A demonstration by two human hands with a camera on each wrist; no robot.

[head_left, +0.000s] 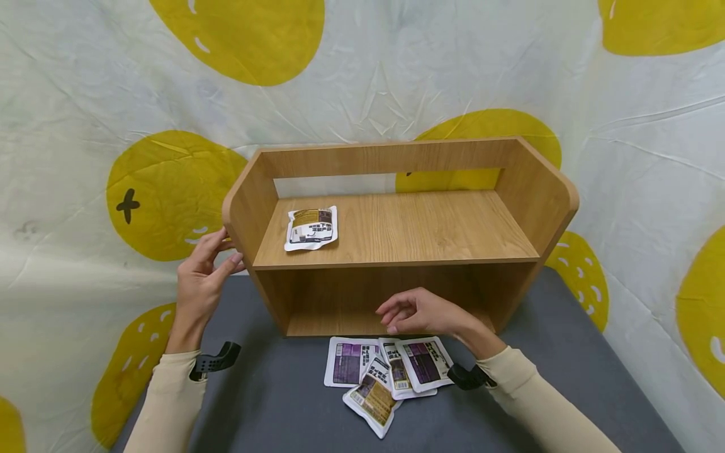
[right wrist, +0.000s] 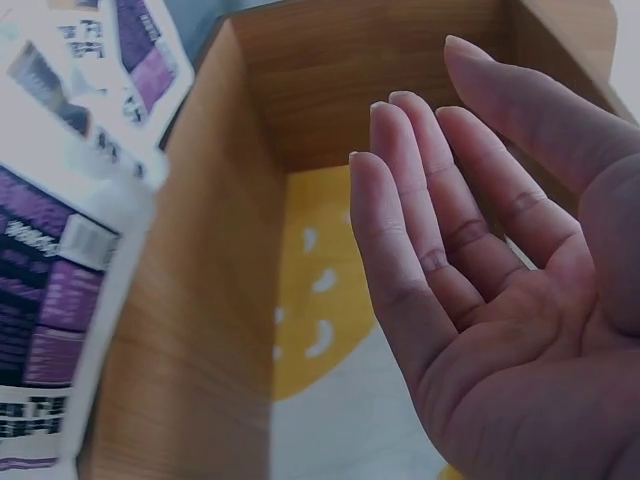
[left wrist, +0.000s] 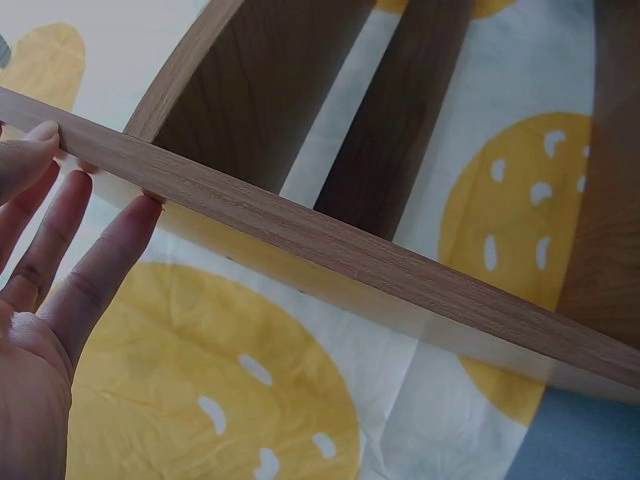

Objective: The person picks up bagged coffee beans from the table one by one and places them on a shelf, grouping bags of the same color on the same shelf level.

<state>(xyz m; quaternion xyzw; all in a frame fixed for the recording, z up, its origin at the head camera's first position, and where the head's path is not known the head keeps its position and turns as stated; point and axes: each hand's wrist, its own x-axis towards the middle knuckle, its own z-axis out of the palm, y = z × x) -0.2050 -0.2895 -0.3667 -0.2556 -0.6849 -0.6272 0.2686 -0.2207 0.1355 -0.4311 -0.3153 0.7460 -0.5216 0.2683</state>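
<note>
A wooden two-tier shelf (head_left: 396,229) stands on the grey table. My left hand (head_left: 201,274) is at its left side panel (left wrist: 250,215). In the left wrist view the fingertips (left wrist: 140,210) touch the outer face and the thumb lies at the front edge. My right hand (head_left: 421,313) hovers before the lower compartment, fingers loosely bent and holding nothing. On the upper tier's left part sits one white pouch with a brown label (head_left: 311,228). Below my right hand lie several more pouches, a purple-labelled one (head_left: 425,363) and a brown-labelled one (head_left: 374,396) among them, partly overlapping.
Behind the shelf hangs a pale curtain (head_left: 362,82) with large yellow shapes. The grey tabletop (head_left: 272,390) extends in front and to both sides. Another purple-labelled pouch (head_left: 350,362) lies close to the shelf's front edge. Each wrist wears a black band.
</note>
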